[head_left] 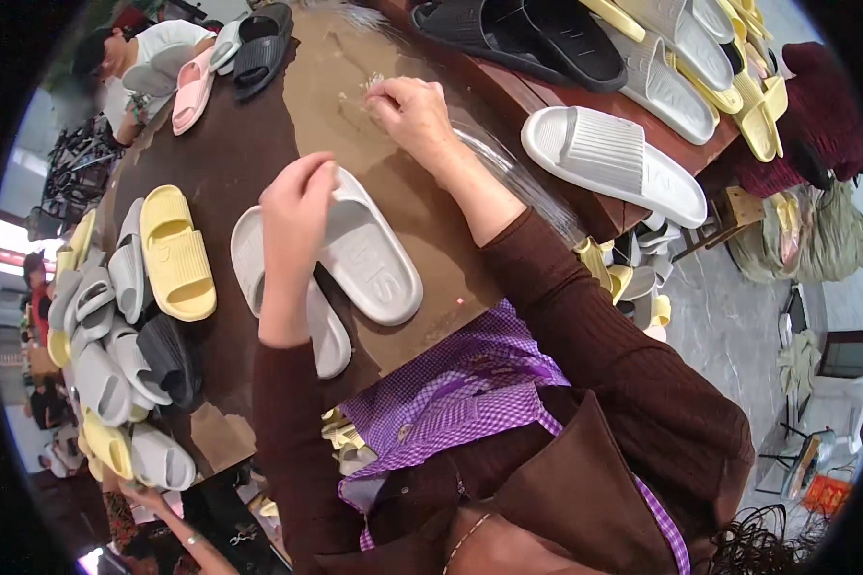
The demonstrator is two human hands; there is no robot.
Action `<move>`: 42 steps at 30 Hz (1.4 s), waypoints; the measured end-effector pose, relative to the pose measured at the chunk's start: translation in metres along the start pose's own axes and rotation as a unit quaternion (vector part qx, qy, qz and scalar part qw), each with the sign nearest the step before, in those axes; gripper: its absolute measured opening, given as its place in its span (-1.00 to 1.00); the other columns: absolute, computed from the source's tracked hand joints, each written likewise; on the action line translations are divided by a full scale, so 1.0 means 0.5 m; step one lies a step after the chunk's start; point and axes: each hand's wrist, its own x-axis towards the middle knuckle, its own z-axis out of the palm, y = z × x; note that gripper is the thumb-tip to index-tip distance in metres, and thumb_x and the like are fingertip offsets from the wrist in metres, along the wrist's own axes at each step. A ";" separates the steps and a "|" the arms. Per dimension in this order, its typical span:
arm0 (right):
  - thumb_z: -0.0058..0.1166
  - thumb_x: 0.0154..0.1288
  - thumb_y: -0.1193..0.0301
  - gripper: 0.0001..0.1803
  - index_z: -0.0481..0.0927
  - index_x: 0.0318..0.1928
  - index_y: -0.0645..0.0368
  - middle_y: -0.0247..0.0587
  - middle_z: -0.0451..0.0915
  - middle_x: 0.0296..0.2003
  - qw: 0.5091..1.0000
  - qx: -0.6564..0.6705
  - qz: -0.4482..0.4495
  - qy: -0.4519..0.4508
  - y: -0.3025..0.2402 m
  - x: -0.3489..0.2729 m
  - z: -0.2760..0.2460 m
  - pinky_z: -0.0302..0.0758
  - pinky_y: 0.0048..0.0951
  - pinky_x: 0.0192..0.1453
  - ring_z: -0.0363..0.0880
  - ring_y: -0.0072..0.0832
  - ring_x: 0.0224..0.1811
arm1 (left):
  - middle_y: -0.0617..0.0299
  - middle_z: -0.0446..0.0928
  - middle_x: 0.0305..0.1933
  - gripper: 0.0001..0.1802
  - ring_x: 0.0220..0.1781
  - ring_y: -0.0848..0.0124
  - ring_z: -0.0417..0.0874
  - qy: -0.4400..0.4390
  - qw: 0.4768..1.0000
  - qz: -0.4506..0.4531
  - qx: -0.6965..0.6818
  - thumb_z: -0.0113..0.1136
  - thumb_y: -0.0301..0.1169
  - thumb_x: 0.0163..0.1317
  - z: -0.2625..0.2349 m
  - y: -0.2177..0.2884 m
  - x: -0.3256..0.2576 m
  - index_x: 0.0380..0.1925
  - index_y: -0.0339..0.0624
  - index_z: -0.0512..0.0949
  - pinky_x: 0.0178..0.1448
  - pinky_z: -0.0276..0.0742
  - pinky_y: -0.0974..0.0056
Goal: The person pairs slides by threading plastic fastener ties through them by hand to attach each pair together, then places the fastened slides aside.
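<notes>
The left hand (297,206) pinches the strap of a grey slide (369,254), long axis running from it toward the apron. The right hand (408,110), beyond the slide, pinches something small on the surface (230,144).

On the worktable (259,144), two slides lie side by side before the worker: one slide (379,259) to the right, partly under the left hand (297,206), the other slide (321,331) to its left, running beneath the forearm. Beyond them, farther across the table, the right hand (412,110) rests on a clear plastic sheet (508,177). A single slide (174,254) lies well to the left, with a heap of slides (115,364) along the left table edge. Another slide (612,163) sits at the right edge, with a row of slides (642,48) behind it.
</notes>
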 end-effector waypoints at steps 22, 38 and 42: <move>-0.10 0.16 0.26 -0.70 0.61 -0.26 0.16 0.09 0.57 -0.26 0.945 -0.073 0.213 -0.238 0.090 -0.015 -0.002 0.42 -0.16 -0.02 0.52 -0.03 -0.14 | 0.28 0.47 -0.47 -0.88 -0.55 0.51 0.38 -0.034 0.916 -0.318 -0.243 0.07 -0.37 0.22 -0.002 -0.119 0.206 -0.39 -0.17 0.46 -0.55 0.25 0.46; 0.05 0.10 0.34 -0.73 0.61 -0.19 0.15 -0.02 0.61 -0.36 0.979 0.107 0.115 -0.127 -0.058 0.009 -0.042 0.51 -0.33 -0.22 0.61 -0.22 -0.34 | 0.24 0.49 -0.48 -0.84 -0.55 0.46 0.45 0.203 0.900 -0.122 -0.365 0.02 -0.32 0.28 -0.176 -0.072 -0.108 -0.31 -0.18 0.45 -0.53 0.31 0.44; 0.06 0.13 0.34 -0.73 0.60 -0.17 0.16 -0.10 0.61 -0.46 0.906 0.250 0.040 -0.338 -0.154 -0.030 -0.064 0.49 -0.40 -0.30 0.58 -0.35 -0.43 | 0.23 0.50 -0.48 -0.85 -0.55 0.45 0.46 0.248 0.892 -0.110 -0.362 0.00 -0.32 0.29 -0.139 -0.053 -0.166 -0.30 -0.17 0.44 -0.53 0.32 0.45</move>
